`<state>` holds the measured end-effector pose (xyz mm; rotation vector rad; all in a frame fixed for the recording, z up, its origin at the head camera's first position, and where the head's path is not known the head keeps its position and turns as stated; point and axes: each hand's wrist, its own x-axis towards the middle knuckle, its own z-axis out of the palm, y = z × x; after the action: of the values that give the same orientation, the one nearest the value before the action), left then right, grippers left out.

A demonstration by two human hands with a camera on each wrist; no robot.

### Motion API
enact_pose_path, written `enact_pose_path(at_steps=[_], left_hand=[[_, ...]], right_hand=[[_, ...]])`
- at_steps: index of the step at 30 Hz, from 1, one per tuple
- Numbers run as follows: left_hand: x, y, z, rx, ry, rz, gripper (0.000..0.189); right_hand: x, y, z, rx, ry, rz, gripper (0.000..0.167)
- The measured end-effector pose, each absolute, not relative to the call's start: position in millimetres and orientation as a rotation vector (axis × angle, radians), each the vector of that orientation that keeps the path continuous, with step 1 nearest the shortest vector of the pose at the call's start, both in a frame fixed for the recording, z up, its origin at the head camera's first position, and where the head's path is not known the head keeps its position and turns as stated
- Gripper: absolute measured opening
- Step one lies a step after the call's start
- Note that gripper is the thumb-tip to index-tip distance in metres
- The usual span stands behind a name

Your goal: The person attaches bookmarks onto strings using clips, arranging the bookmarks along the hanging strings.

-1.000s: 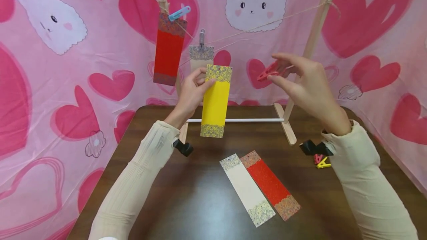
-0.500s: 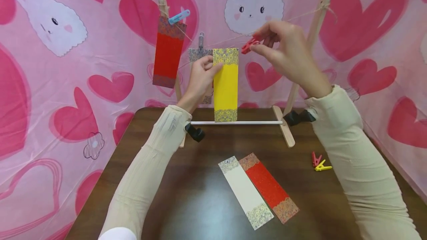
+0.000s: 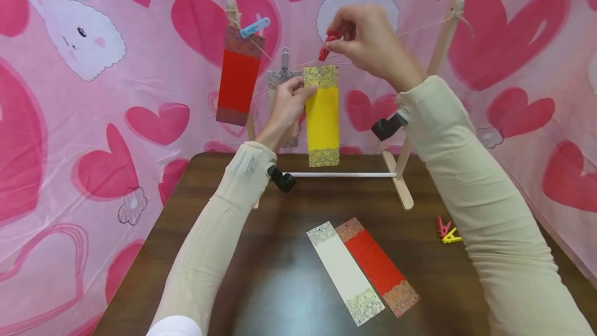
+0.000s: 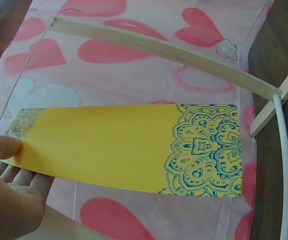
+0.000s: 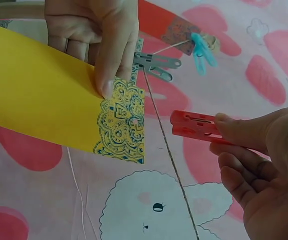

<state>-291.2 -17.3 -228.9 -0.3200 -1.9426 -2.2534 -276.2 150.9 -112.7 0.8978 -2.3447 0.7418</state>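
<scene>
My left hand (image 3: pixel 290 105) pinches a yellow card (image 3: pixel 323 118) with patterned ends by its upper left edge, thumb in front and fingers behind. The card hangs upright close to the string (image 5: pixel 170 150). Above its top edge, my right hand (image 3: pixel 373 40) pinches a red clothespin (image 3: pixel 326 48) between thumb and fingers. In the right wrist view the clothespin (image 5: pixel 196 126) is apart from the card, on the other side of the string. Left of the card, a grey clothespin (image 3: pixel 285 60) holds a white card (image 3: pixel 275 81) on the string, partly hidden by my left hand.
A red card (image 3: pixel 239 77) hangs at the left post under a blue clothespin (image 3: pixel 255 27). On the table (image 3: pixel 224 268) lie a white card (image 3: pixel 345 274) and a red card (image 3: pixel 378 268). Red (image 3: pixel 443 227) and yellow clothespins (image 3: pixel 451 236) lie right. A wooden post (image 3: pixel 443 40) stands right.
My left hand has raised the yellow card and moved it right, up to the string. The right hand has come up and left with the red clothespin, to above the card.
</scene>
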Motion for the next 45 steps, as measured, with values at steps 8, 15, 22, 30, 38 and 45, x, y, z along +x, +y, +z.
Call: enact_pose_path(at_steps=[8,15,22,30,38,45], left_hand=[[-294,-10,-235,-0.34,-1.954,-2.231,0.019],[-292,-10,-245,-0.421,-2.03,-2.114,0.016],[-292,-9,-246,-0.456,-2.073,-2.018,0.017],[-296,-5,-244,-0.476,-2.063,-2.013,0.015],[-298,-1,-246,-0.542,-2.063,-1.987,0.019],[-300,-1,-241,-0.482,-2.127,-1.964,0.023]], right_hand=[[-284,156,-120,0.901,-2.52,0.731,0.019],[-283,163,-131,0.923,-2.542,0.761,0.017],[-284,162,-125,0.956,-2.435,0.723,0.016],[-288,159,-115,0.956,-2.417,0.681,0.015],[-294,159,-110,0.918,-2.463,0.671,0.016],[-298,167,-117,0.869,-2.557,0.65,0.017]])
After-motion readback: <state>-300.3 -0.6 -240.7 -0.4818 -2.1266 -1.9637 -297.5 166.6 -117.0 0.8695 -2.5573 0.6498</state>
